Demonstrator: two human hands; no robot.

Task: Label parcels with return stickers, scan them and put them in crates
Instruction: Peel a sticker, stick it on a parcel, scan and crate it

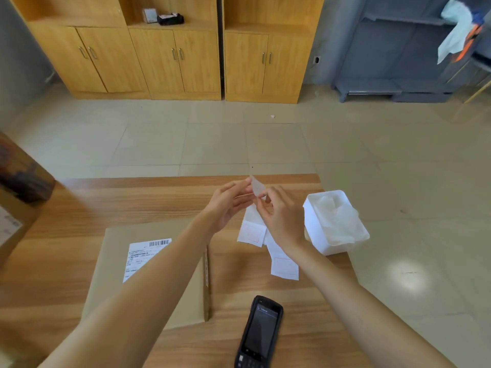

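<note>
Closest to the viewer, a black handheld scanner (259, 334) lies on the wooden surface (66, 208) near its front edge, screen up, with nothing touching it. Just beyond and to the left lies a flat brown parcel (117, 261), carrying a white shipping label (143, 257) with a barcode at the top; the person's left forearm crosses above its right side. To the right of the parcel, loose white return stickers (251, 233) with red printed frames lie overlapping on the wood. Above them, both arms meet: the left hand (229, 201) and the right hand (279, 216) are held close together, fingertips pinching a small pale translucent strip (256, 185) that looks like sticker backing, though blur makes it hard to tell which layer is which. Both hands are therefore closed on that strip, apparently peeling it. Just beside the right hand stands a white tub (313, 227) holding crumpled backing papers. At the far left edge, a large cardboard box (18, 187) sits partly out of view. Beyond the surface are a tiled floor, wooden cupboards (172, 57) and grey shelving (398, 62). No crate is visible. The likely risk is that the thin sticker curls and sticks to itself or tears during peeling, or is later pressed over the parcel's barcode, which would spoil the scan.
</note>
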